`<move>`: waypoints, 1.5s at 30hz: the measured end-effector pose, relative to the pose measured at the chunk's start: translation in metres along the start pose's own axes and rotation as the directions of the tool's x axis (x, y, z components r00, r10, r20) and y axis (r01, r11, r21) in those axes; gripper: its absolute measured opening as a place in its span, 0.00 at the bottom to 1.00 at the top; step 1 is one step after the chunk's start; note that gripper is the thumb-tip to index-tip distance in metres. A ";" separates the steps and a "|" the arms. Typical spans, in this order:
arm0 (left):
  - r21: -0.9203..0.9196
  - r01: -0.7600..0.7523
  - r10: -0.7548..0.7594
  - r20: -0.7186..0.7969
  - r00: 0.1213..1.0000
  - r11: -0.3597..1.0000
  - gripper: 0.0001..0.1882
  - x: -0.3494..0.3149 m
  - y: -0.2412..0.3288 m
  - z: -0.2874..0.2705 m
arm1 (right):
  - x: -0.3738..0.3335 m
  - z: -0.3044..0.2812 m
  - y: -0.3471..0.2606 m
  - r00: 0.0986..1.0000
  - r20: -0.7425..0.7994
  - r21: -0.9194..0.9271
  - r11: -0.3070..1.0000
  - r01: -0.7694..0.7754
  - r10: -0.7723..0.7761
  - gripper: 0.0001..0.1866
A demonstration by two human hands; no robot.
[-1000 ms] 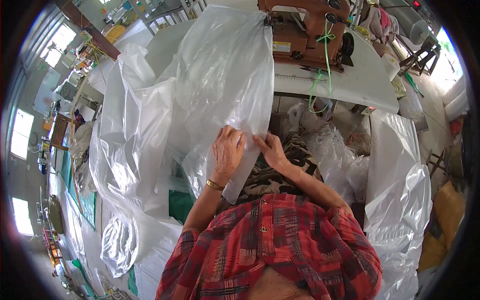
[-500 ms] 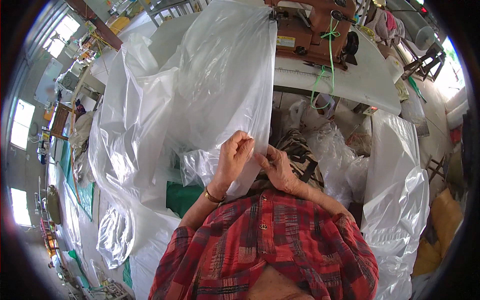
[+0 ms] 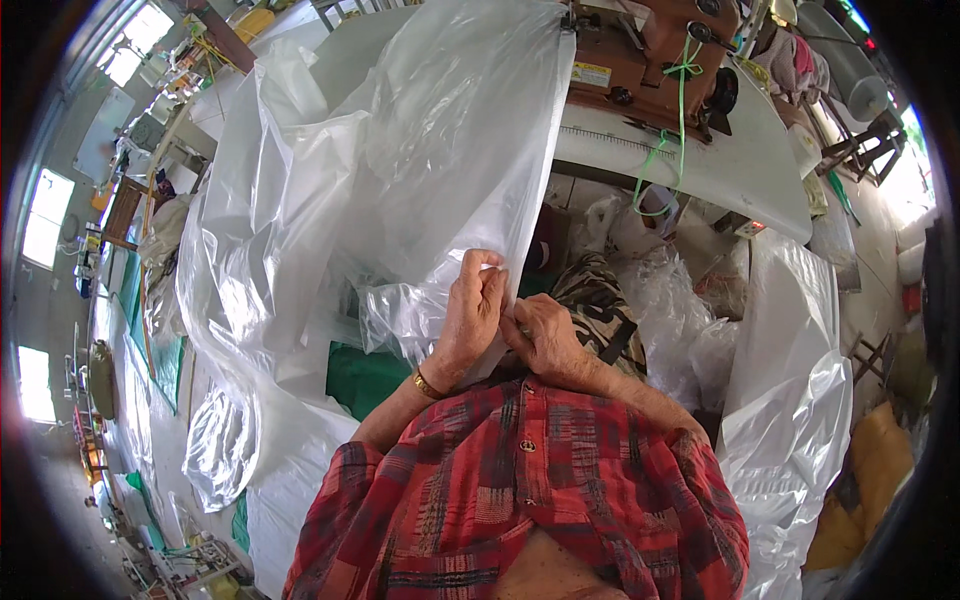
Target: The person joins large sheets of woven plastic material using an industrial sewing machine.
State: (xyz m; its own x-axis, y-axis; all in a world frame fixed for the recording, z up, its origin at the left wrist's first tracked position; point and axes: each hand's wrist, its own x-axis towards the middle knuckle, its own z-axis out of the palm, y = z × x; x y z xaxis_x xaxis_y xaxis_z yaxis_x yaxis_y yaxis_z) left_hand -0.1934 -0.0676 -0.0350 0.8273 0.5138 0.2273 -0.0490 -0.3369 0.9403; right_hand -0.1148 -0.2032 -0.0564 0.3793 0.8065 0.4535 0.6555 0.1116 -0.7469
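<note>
A large sheet of clear plastic film point(image 3: 440, 130) drapes over the table toward my lap, its right edge running up to a brown sewing machine point(image 3: 640, 75). My left hand point(image 3: 472, 315) pinches this film near its right edge, fingers closed. Close beside it, my right hand point(image 3: 548, 338) is closed on the same edge, thumb against the curled fingers. The film's lower end passes down between my wrists. A light green cord point(image 3: 682, 110) hangs tied on the machine, whose needle area is partly cut off at the top.
The pale sewing table point(image 3: 740, 185) curves across the upper right. More clear film point(image 3: 785, 370) hangs to my right, and crumpled plastic point(image 3: 665, 325) lies beyond my camouflage trousers point(image 3: 600, 305). Green cloth point(image 3: 362, 380) shows at my left. A wooden stool point(image 3: 865, 145) stands far right.
The film's right edge is pulled straighter and slants more. My right hand's fingers have curled in more tightly. The machine appears shifted slightly right in the view.
</note>
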 end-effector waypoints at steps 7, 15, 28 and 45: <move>0.116 -0.016 0.013 0.030 0.999 0.993 0.02 0.000 -0.003 -0.004 | 0.002 0.001 0.001 0.999 -0.006 -0.022 0.999 0.045 -0.045 0.07; 0.131 -0.092 0.081 0.090 0.993 0.987 0.05 0.002 0.006 -0.008 | 0.005 0.000 -0.001 0.992 0.023 -0.114 0.986 0.124 -0.122 0.06; 0.090 0.016 -0.009 -0.082 0.997 0.996 0.09 -0.002 0.012 -0.020 | 0.022 0.005 0.058 0.857 -0.286 0.498 0.831 -0.249 0.428 0.09; 0.228 -0.127 0.130 0.002 0.992 0.965 0.19 -0.005 0.013 -0.014 | 0.114 0.031 0.091 0.919 -0.317 0.461 0.885 -0.069 0.237 0.05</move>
State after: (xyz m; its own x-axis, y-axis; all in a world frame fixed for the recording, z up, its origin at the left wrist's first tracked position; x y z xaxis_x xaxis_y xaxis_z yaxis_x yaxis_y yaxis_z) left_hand -0.2065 -0.0638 -0.0201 0.8151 0.4640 0.3470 -0.0248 -0.5704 0.8210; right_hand -0.0326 -0.0830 -0.0876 0.7103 0.5833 0.3939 0.2530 0.3106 -0.9162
